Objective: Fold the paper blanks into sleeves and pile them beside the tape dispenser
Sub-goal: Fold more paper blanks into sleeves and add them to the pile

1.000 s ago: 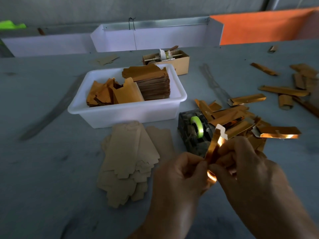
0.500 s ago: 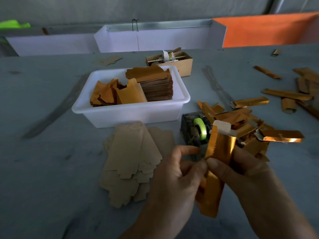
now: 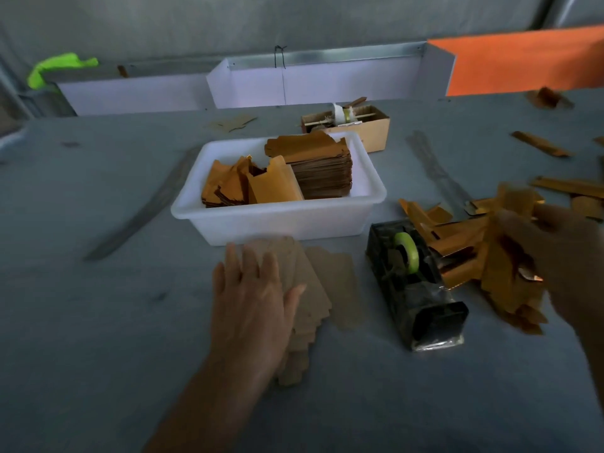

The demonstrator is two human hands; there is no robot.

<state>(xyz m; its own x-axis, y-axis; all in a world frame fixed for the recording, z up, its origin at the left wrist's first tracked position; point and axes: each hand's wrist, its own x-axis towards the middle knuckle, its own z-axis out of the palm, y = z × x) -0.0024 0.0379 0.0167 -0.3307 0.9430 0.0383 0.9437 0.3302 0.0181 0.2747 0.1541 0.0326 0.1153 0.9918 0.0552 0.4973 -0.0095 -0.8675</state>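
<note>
A person's left hand (image 3: 251,299) lies flat, fingers straight and spread, on the fanned blanks (image 3: 313,289) near the middle of the grey surface (image 3: 98,322), apparently pinning the loose stack so that a top sheet can be slid off for the next fold. The blanks are dull brown card, thin and matte, with stepped, notched ends, overlapping like roof tiles just in front of the white tub (image 3: 277,220). To the right, the right hand (image 3: 552,253) hovers over the pile (image 3: 474,253) of finished sleeves, blurred by movement; its fingers look curled about a gold piece, but whether that grip is clamped or loosening I cannot tell. The sleeves are narrow, creased strips with a shiny orange-gold face that catches the light, heaped loosely against the right side of the dispenser (image 3: 415,282), where the task wants them. The dispenser is a heavy black block carrying a lime-green roll, set between blanks and pile so both hands reach it easily. The smooth plastic tub holds a tall, tidy brown stack at its right end and leaning orange pieces at its left, seemingly as reserve stock. Beyond it sits a small carton (image 3: 366,129), with stray gold strips scattered far right.
</note>
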